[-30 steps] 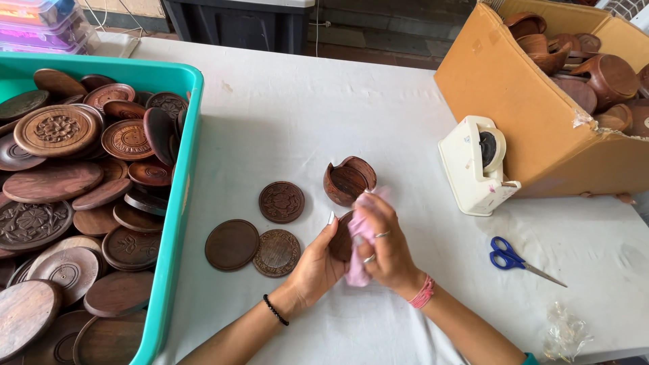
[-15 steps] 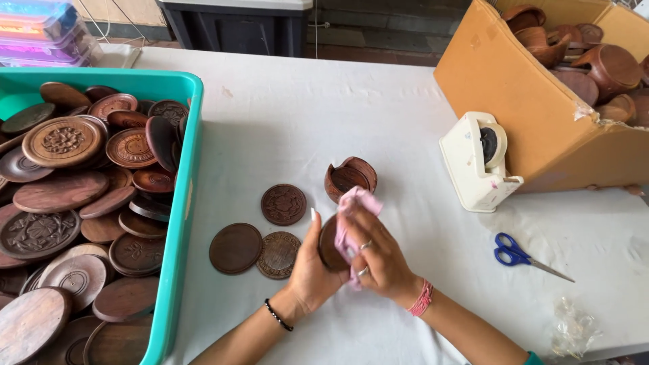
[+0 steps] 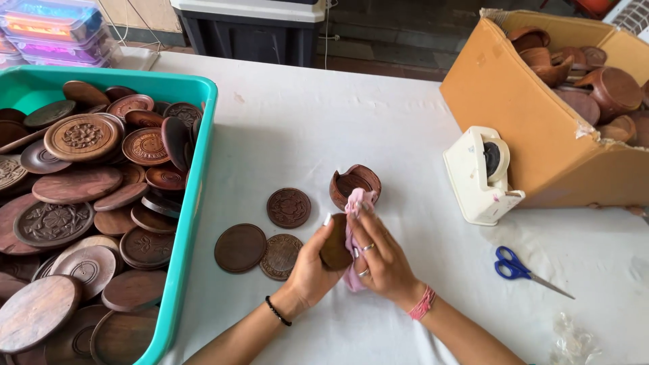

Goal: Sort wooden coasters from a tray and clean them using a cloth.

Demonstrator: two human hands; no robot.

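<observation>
My left hand (image 3: 309, 269) grips a round dark wooden disc (image 3: 336, 245) on edge above the white table. My right hand (image 3: 382, 260) presses a pink cloth (image 3: 352, 238) against the disc's face. Just beyond the hands a small carved wooden bowl (image 3: 355, 185) lies tipped on its side. Three flat wooden discs lie to the left of my hands: a carved one (image 3: 289, 207), a plain one (image 3: 240, 247) and another carved one (image 3: 279, 256) partly behind my left hand.
A teal bin (image 3: 191, 203) at left is heaped with several wooden discs. A cardboard box (image 3: 534, 128) of wooden bowls stands at right, a white tape dispenser (image 3: 478, 176) before it. Blue scissors (image 3: 520, 269) and crumpled clear plastic (image 3: 573, 341) lie at right.
The pink cloth has moved up over the disc's top edge and both hands have turned slightly around the disc. The view has shifted a little.
</observation>
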